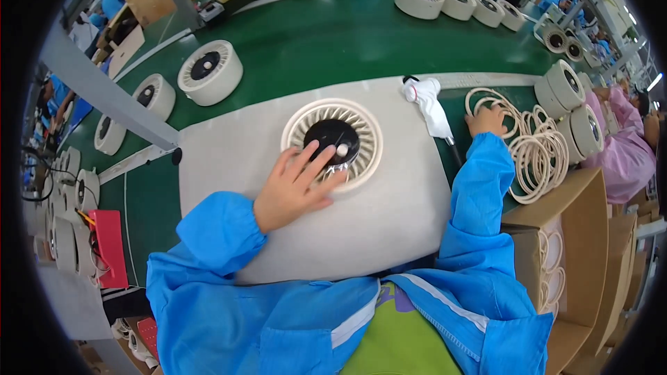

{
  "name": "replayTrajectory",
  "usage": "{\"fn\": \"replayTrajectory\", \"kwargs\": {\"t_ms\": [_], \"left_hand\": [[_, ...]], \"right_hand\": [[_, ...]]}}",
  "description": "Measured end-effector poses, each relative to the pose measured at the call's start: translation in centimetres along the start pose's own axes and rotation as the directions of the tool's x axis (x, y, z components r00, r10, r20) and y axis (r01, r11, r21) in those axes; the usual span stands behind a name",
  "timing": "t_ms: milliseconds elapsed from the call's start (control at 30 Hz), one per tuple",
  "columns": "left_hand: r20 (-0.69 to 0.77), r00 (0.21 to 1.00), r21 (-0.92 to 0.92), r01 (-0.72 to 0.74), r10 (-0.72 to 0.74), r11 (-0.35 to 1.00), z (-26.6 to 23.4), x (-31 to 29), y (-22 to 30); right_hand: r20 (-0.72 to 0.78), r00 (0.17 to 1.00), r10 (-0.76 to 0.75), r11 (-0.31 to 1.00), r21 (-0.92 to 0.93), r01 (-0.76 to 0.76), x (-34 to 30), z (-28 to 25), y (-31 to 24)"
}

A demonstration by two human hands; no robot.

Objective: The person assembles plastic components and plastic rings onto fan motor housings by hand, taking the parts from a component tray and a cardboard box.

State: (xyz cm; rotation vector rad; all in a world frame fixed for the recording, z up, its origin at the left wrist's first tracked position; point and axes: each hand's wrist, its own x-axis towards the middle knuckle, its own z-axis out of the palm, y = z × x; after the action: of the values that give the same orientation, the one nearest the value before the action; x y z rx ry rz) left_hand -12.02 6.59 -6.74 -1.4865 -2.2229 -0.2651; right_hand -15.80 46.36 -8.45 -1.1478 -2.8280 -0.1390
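A round cream fan head [372,144] with radiating slats and a glossy black centre lies face up on the grey mat [375,229]. My left hand [295,191] rests over its lower left part, fingers spread and touching the black centre near a small pale knob. Away to the right, my right hand [486,120] is at the edge of a pile of cream cable [538,156]. Its fingers curl down onto one loop, and the fingertips are partly hidden. Between the two hands, a tool wrapped in white [432,107] with a black cord lies at the mat's upper right corner.
On the green bench [313,35], more fan heads [210,73] stand at left, and others [420,0] line the far side. A grey post [111,83] rises at left, above a red tray [108,250]. A cardboard box [583,236] with cables stands at right, near a pink-sleeved person.
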Motion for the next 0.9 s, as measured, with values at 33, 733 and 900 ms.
{"fn": "replayTrajectory", "kwargs": {"t_ms": [33, 733, 900], "left_hand": [[0.063, 0.996, -0.014, 0.065, -0.064, 0.998, 0.3, 0.5, -1.2], [-0.004, 0.866, 0.122, 0.497, -0.5, 0.859, -1.8, -4.9, -16.3], [0.137, 0.991, 0.143, -0.01, -0.01, 0.99, -3.5, -5.7, -5.0]], "right_hand": [[-0.093, 0.996, -0.002, 1.0, -0.018, 0.0, 0.2, 0.8, -0.1], [-0.24, 0.884, -0.402, 0.303, 0.876, 0.376, -7.1, -7.8, -6.1], [-0.104, 0.902, -0.419, 0.261, 0.938, 0.229, -7.3, -6.3, -5.7]]}}
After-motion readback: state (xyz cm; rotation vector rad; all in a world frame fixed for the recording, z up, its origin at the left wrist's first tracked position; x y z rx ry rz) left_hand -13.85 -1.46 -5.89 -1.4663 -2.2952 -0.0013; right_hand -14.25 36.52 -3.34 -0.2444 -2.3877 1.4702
